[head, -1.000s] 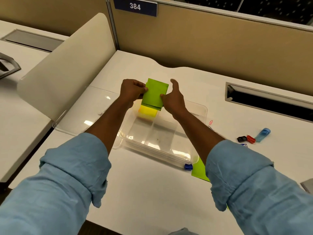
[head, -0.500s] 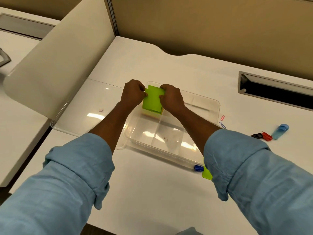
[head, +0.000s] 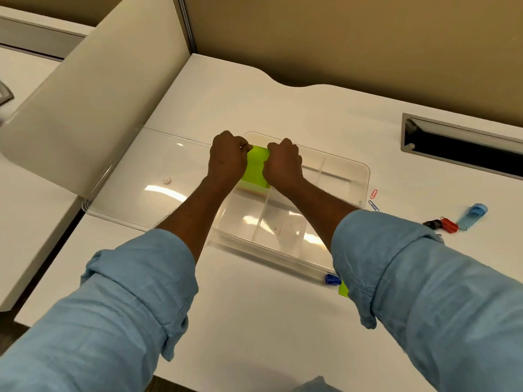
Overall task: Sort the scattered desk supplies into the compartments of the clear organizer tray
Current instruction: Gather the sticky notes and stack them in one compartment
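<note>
Green sticky notes (head: 256,168) in tray (head: 363,176)

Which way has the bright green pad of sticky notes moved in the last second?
Yes. The bright green sticky-note pad has come down into the far-left compartment of the clear plastic organizer tray; earlier it stood above its rim.

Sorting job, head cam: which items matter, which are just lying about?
Job: green sticky-note pad, gripped by left hand and right hand; clear organizer tray; red paper clip; blue paper clip; red binder clip.
Lying about: clear lid; desk cable slot; white divider panel.
</note>
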The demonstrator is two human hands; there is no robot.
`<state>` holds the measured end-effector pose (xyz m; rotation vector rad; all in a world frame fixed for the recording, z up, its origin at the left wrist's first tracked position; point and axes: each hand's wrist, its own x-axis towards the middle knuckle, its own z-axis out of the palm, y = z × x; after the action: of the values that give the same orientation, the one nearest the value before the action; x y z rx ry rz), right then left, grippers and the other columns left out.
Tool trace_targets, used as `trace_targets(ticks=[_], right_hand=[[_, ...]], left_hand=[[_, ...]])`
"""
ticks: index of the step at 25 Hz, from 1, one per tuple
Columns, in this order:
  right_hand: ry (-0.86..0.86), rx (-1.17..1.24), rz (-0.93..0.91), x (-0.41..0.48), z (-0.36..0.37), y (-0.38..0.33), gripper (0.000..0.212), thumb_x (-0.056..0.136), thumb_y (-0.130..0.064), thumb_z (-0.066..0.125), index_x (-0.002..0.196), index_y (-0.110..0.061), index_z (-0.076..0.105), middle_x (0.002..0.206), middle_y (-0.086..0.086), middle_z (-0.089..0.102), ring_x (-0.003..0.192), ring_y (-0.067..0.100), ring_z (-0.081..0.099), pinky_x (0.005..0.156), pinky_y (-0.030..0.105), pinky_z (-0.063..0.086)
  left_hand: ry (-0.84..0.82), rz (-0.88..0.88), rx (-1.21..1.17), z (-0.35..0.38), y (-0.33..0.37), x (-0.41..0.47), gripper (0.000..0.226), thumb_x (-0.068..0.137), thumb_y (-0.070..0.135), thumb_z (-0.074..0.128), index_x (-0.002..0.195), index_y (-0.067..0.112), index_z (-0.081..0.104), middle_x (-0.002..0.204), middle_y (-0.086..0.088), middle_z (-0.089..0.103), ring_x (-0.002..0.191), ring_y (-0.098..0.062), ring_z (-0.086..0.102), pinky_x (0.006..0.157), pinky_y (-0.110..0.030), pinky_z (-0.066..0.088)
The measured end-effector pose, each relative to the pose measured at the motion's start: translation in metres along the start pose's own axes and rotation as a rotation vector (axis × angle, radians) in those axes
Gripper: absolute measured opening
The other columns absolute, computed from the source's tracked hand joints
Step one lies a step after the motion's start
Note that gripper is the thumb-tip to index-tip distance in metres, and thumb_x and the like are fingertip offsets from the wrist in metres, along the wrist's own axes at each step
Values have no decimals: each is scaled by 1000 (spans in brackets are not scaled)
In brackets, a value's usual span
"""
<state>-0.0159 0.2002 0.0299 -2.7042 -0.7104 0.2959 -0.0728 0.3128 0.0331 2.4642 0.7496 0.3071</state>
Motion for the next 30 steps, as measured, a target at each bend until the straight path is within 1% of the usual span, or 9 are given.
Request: trace_targets(ticks=[3, 6, 9, 14, 19, 24, 27, 28, 30], right_hand=[[24, 25, 8, -3, 0, -1, 15, 85, -6, 53, 100, -6, 56, 118, 15, 43, 108, 33, 45, 83, 37, 39], [51, 53, -22, -10, -3, 2, 23, 88, -7, 51, 111, -8, 56, 119, 14, 45, 111, 32, 44, 86, 39, 39], [106, 107, 0, -19, -11, 10, 28, 90, -11, 50, 118, -11, 56, 120, 12, 48, 114, 31, 44, 89, 41, 38], [233, 249, 101, -58, -29, 43, 27, 89, -13, 52, 116, -12, 57, 120, 9, 53, 114, 29, 48, 89, 41, 37], [334, 345, 219, -103, -45, 97, 33, 90, -12, 55, 123, -14, 56, 124, 7, 55, 117, 27, 50, 93, 40, 40], [420, 459, 357, -152, -60, 176, 32, 88, -10, 58, 120, -12, 56, 110, 7, 64, 104, 25, 58, 87, 42, 49], [456, 587, 448, -181, -71, 223, 36, 86, -1, 58, 121, -3, 54, 97, 11, 67, 84, 21, 63, 76, 36, 53], [452, 630, 471, -191, -75, 238, 34, 86, 1, 56, 120, -1, 54, 98, 17, 67, 79, 23, 62, 72, 35, 51], [387, 623, 558, -208, -82, 265, 31, 88, -3, 54, 118, -4, 55, 109, 20, 65, 85, 24, 63, 70, 32, 49]], left_hand=[[13, 32, 50, 2, 8, -4, 28, 93, 25, 54, 106, 5, 70, 104, -22, 61, 103, -34, 56, 85, -40, 45], [2, 31, 56, 3, 18, -9, 31, 92, 27, 56, 111, 3, 66, 111, -19, 61, 109, -31, 55, 92, -41, 42], [9, 39, 4, 6, 36, -20, 30, 90, 25, 59, 110, 3, 64, 113, -18, 61, 110, -30, 55, 94, -36, 42], [-9, 85, -75, 20, 79, -62, 25, 90, 13, 55, 110, 2, 65, 113, -17, 63, 111, -29, 55, 94, -34, 41], [-61, 151, -129, 47, 122, -111, 23, 89, 15, 59, 108, 3, 65, 109, -16, 63, 108, -28, 55, 92, -29, 36], [-207, 234, -204, 77, 171, -159, 21, 87, 14, 62, 105, 4, 67, 102, -14, 66, 97, -24, 59, 84, -20, 36], [-301, 231, -213, 89, 196, -174, 22, 86, 16, 65, 105, 6, 68, 102, -10, 68, 92, -19, 61, 82, -19, 39], [-340, 237, -212, 93, 203, -178, 22, 84, 16, 66, 104, 7, 69, 101, -10, 69, 90, -18, 61, 81, -19, 40], [-466, 282, -155, 100, 214, -188, 25, 81, 16, 70, 105, 9, 68, 101, -8, 69, 86, -17, 60, 77, -20, 41]])
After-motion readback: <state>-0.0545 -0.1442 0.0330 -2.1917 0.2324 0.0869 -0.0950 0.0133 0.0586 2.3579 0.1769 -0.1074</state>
